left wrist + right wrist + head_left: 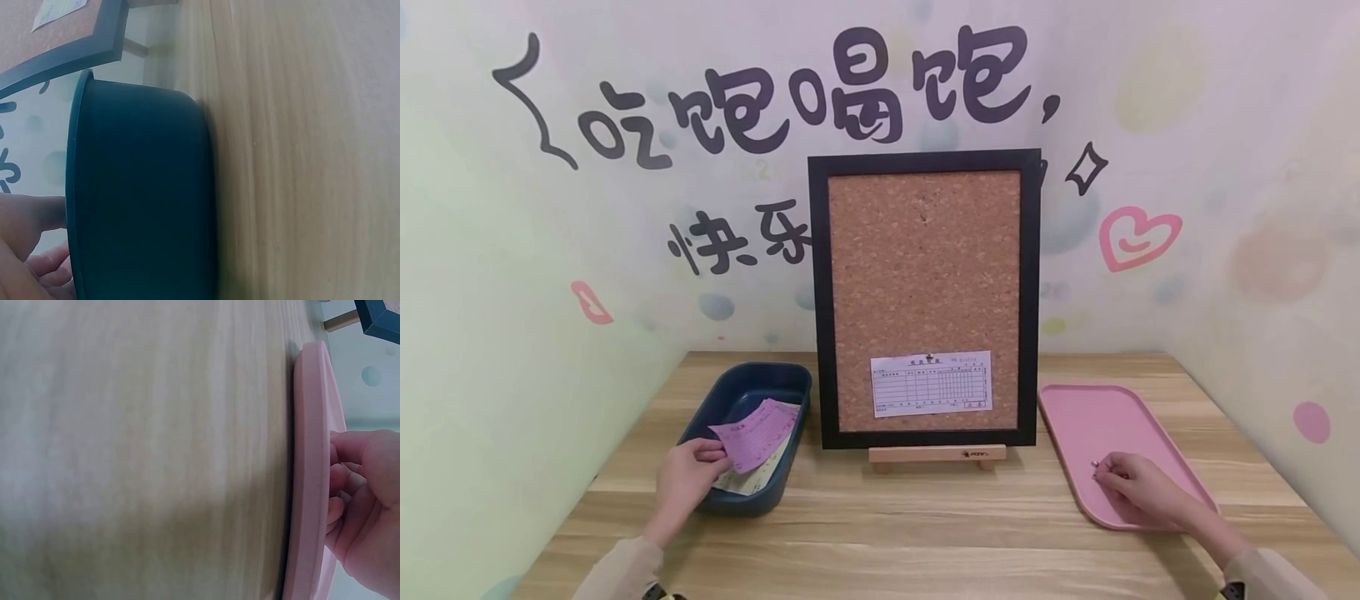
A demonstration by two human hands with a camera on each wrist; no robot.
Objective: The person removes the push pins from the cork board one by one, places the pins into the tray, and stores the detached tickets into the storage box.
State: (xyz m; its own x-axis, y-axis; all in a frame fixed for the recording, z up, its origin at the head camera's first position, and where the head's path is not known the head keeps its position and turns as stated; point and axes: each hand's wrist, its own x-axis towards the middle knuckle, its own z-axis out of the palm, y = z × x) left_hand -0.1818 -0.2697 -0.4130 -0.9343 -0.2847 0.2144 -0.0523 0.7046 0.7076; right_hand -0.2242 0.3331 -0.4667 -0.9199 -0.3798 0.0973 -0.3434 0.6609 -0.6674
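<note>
In the head view my left hand [688,475] pinches the near-left edge of a pink printed slip [756,437]. The slip is over a dark blue bin [730,392], above a pale yellow slip [775,454] lying inside. The left wrist view shows the bin's wall [144,187] hiding those fingertips. My right hand [1138,483] is over a pink tray [1082,408], its fingers curled and pinching a tiny shiny pushpin [1095,463]. The tray's rim [309,487] hides its fingertips in the right wrist view.
A black-framed cork board [925,267] stands on a small wooden easel [936,453] between bin and tray. A white printed form [932,385] is pinned low on the cork by a dark pin [929,357]. Everything is on a wood-grain table [925,533] against a decorated wall.
</note>
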